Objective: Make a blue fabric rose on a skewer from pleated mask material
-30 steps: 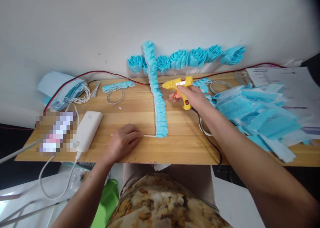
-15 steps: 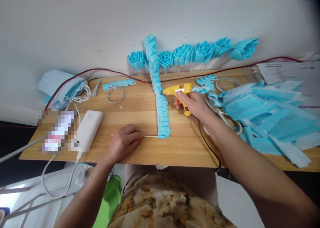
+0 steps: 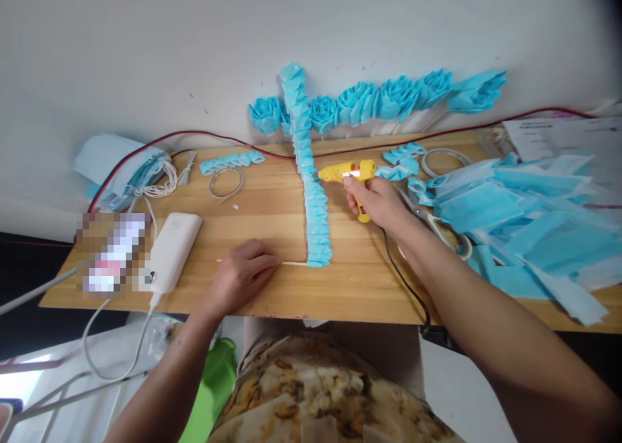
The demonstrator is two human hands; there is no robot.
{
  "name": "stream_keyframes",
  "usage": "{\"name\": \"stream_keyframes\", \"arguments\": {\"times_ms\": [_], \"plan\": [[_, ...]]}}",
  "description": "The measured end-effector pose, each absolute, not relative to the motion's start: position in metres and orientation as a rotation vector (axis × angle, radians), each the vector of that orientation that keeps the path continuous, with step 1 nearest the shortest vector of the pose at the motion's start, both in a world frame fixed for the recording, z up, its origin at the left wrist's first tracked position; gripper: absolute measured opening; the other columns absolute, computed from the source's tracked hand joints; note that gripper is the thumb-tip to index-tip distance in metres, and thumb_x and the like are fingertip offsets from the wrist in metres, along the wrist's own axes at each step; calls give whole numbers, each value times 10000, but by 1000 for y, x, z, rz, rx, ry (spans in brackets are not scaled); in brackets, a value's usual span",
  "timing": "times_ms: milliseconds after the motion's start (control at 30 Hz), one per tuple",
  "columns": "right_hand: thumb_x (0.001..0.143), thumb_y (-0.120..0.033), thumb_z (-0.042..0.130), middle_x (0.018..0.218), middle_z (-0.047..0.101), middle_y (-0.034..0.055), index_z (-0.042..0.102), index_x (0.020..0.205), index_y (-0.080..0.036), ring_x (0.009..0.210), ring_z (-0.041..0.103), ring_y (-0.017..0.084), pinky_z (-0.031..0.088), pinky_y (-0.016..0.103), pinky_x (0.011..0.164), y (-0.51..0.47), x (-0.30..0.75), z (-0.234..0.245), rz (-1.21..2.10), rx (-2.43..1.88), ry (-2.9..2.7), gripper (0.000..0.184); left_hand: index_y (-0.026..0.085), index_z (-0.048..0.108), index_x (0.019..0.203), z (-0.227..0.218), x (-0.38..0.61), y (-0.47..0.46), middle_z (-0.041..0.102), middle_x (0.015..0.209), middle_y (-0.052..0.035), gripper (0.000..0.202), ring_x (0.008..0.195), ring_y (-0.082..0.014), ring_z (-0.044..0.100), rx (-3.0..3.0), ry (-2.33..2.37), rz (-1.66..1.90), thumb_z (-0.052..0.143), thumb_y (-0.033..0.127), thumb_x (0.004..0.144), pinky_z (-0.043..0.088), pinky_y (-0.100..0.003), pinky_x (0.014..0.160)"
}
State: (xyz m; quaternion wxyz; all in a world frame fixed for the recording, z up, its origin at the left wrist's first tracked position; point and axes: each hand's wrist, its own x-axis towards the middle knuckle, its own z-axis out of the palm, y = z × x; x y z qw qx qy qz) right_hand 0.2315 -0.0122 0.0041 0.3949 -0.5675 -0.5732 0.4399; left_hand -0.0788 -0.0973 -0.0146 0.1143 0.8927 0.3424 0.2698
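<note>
Here at 8 o'clock, the left hand (image 3: 244, 271) is lying low, back upward, its fingers (image 3: 262, 262) pinching together and pointing towards 3. Behind it, the bare left forearm (image 3: 182, 346) is slanting up towards 1. And over at 3 o'clock, the right hand (image 3: 372, 197) is gripping, the thumb (image 3: 350, 182) lying on top and aiming for 10, the other fingers curling beneath! The right forearm (image 3: 466, 287), bare too, is stretching from 4 o'clock up towards 10.
</note>
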Motion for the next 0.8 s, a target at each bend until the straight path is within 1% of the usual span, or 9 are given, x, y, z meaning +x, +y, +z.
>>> {"name": "stream_keyframes", "arguments": {"times_ms": [233,367,433,567,800], "plan": [[915,-741,580,491,552,12,551,519,-214,476,502,109,392,256,498,-12,233,5,1120,-1439,-1468,661,159,739,965,-15,-79,-97,695,879,-66,127,802,-157,631,2614,995,794,622,117,988,474,-264,699],[918,-768,555,506,563,25,666,616,-192,484,500,119,371,268,485,-12,238,9,1197,-1405,-1455,660,150,741,964,-14,-79,-97,692,878,-69,122,807,-156,632,2606,1001,801,627,110,984,474,-262,701],[909,-783,554,507,569,32,702,656,-183,485,496,123,360,275,479,-11,241,10,1230,-1382,-1472,668,152,741,970,-14,-79,-97,693,880,-69,127,809,-157,632,2609,1000,798,622,114,989,475,-265,705],[880,-818,559,505,573,40,701,650,-180,478,497,125,349,280,469,-9,245,8,1258,-1368,-1468,693,163,740,970,-14,-79,-97,695,872,-67,138,797,-155,630,2613,1001,796,609,133,1003,474,-266,694],[862,-826,579,491,565,37,677,605,-198,483,512,127,380,272,470,-8,249,6,1264,-1361,-1493,686,165,739,959,-15,-79,-97,696,862,-68,141,793,-156,630,2629,998,809,607,144,1006,479,-268,691]]}}
